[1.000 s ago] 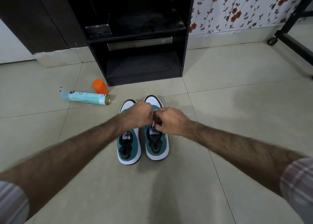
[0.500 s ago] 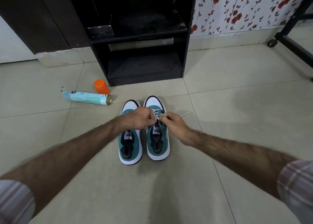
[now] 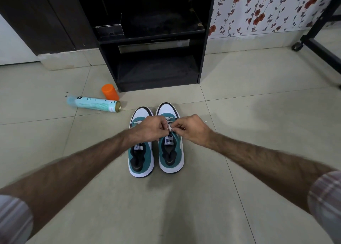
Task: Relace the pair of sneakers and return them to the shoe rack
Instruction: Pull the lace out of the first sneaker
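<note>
Both hands, left hand [image 3: 150, 128] and right hand [image 3: 191, 129], still pinch the right sneaker's [image 3: 170, 147] lace [image 3: 169, 127], now drawn closer together.

Both arms outstretched; left hand [image 3: 150, 129] and right hand [image 3: 191, 128] pinching, fingertips together

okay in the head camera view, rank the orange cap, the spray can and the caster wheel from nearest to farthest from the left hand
From the left hand:
1. Spray can, lying on the floor to its left.
2. Orange cap, just beyond the can, by the rack.
3. Caster wheel, far right by the wall.
</note>
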